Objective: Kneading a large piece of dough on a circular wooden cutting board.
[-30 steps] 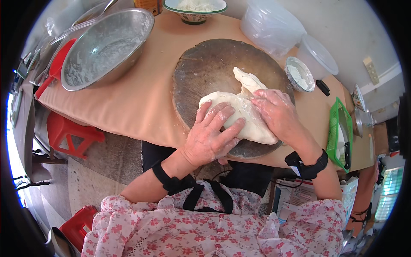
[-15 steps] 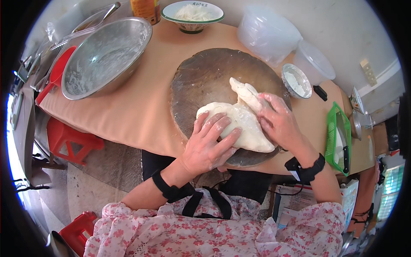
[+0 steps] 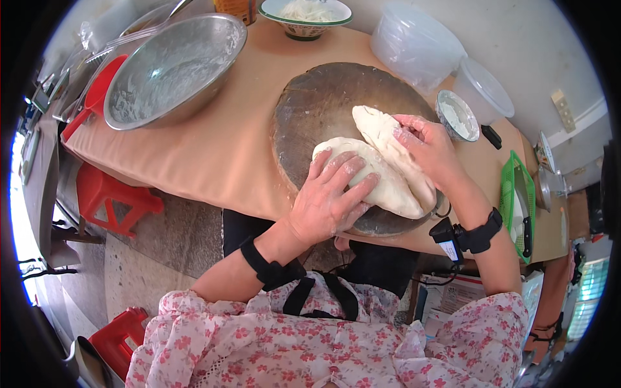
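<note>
White dough (image 3: 386, 181) lies on a round wooden chopping board (image 3: 310, 103), in two long lobes side by side with a seam between them. My left hand (image 3: 331, 197) rests on the left lobe, its floury fingers spread over the top. Around the outer edge of the right lobe, my right hand (image 3: 432, 150) has its fingers curled, thumb toward the seam. Whether the lobes are joined underneath is hidden. Just beyond the board's right edge stands a small bowl (image 3: 457, 116) of white powder.
At the left are a large floury metal bowl (image 3: 174, 74) and a red scoop-like vessel (image 3: 97, 97). A bowl of white shreds (image 3: 306, 19) and a clear plastic tub (image 3: 482, 90) stand behind. A green basket (image 3: 517, 194) holding a knife is at the right.
My right hand has brought the right part of the dough down alongside the left part, closing the gap. My left hand stays on the left lobe. The whole view has shifted slightly.
</note>
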